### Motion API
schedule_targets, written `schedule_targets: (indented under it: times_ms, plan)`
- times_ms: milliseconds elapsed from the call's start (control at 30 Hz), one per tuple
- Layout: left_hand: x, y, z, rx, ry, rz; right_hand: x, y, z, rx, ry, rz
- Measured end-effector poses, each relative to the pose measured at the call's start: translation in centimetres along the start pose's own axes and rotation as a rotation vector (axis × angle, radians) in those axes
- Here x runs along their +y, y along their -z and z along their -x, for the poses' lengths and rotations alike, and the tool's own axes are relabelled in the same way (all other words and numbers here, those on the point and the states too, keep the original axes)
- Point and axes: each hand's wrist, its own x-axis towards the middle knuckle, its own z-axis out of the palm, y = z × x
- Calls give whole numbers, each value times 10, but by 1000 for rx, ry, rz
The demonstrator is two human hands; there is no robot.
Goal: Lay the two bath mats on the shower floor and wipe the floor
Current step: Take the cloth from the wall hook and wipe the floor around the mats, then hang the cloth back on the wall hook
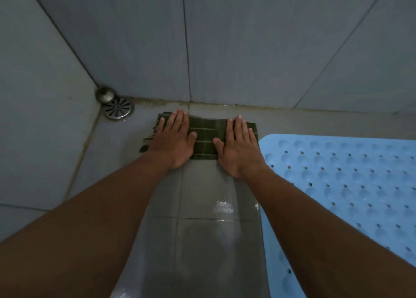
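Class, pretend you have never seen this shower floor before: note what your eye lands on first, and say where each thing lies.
The left hand and right hand press flat, side by side, on a dark green striped cloth near the far wall. A bright blue bath mat dotted with holes lies to their right, and a round metal drain sits in the far left corner.

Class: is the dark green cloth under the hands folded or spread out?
Folded: the green cloth shows stacked layer edges at its left end, and lies flat under the left hand and right hand.
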Motion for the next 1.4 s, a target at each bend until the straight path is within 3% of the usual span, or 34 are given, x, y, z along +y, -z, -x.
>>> schedule_targets:
  times_ms: [133, 267, 367, 633, 1100, 1400]
  plan:
    - [-5, 1, -11, 117, -31, 115, 5, 6, -18, -3, 13, -35]
    - [-16, 11, -14, 339, -9, -63, 9, 17, -32, 34, 66, -172]
    - [-14, 27, -19, 335, 32, -86, 18, 23, -38, 89, 100, -247]
    - [-5, 67, -28, 361, 30, -70, 13, 71, -42, 195, 71, 32]
    - [68, 248, 20, 598, -89, 205, 29, 265, 38, 367, 24, -153]
    - [134, 369, 71, 577, -172, 272, 47, 403, 114, 449, -32, -286]
